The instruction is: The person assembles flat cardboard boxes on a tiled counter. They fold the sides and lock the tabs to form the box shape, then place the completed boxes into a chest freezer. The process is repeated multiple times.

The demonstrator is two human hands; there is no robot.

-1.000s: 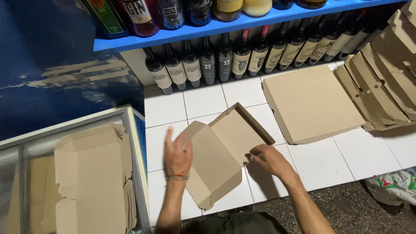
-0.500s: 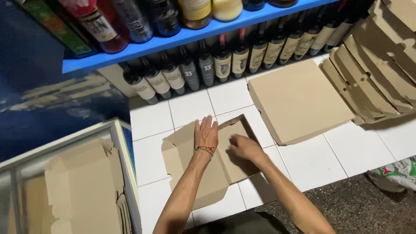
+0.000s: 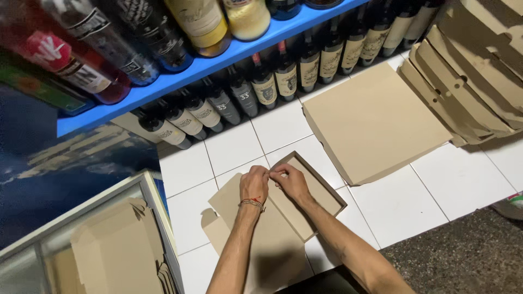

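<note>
A brown cardboard box [image 3: 305,209] lies half folded on the white tiled floor, its tray part to the right and its flat lid part [image 3: 272,245] toward me. My left hand [image 3: 254,185], with a thin red band at the wrist, and my right hand [image 3: 291,179] meet at the box's far left wall. Both pinch the cardboard edge there, fingertips touching. The tray's raised walls show at the far and right sides.
A closed flat cardboard box [image 3: 370,122] lies to the right on the tiles. Folded box blanks [image 3: 474,81] are piled at the far right. Bottles [image 3: 261,87] stand under and on a blue shelf [image 3: 207,62]. A glass case [image 3: 98,245] with cardboard stands left.
My hands moved from pressing flat on the box to meeting at its far left wall. The tray walls now stand up. The camera has come closer.
</note>
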